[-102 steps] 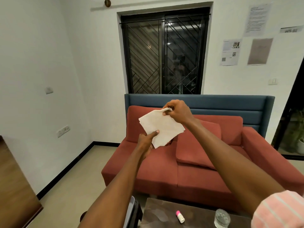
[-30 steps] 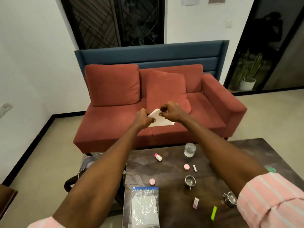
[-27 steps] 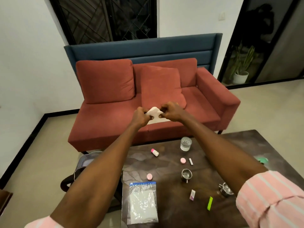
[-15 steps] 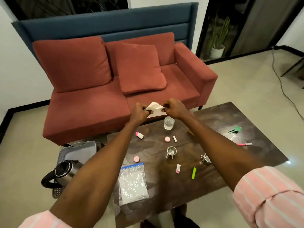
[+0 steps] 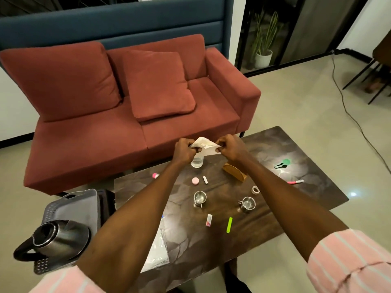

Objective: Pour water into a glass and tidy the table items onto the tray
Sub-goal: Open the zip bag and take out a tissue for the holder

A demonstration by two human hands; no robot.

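My left hand [image 5: 183, 149] and my right hand [image 5: 231, 147] both pinch a folded white napkin [image 5: 204, 146], held in the air above the far side of the dark table [image 5: 306, 166]. Right under the napkin stands a glass of water [image 5: 197, 162], partly hidden by my left hand. A steel kettle [image 5: 55, 237] sits on a grey tray [image 5: 80, 206] to the left of the table. Two steel cups [image 5: 199, 198] [image 5: 247, 204] stand mid-table. A wooden napkin holder [image 5: 234, 171] shows below my right wrist.
Small items lie scattered on the table: a pink round lid [image 5: 195, 181], a pink-capped bottle [image 5: 155, 175], a green strip [image 5: 229, 224], a green object [image 5: 283, 163], a pink pen [image 5: 295, 182], a plastic bag [image 5: 157, 248]. A red sofa [image 5: 118, 115] stands behind.
The view has tilted down from the wall and window to the table. The napkin has gone from spread open to folded small, and both hands have come down over the glass.
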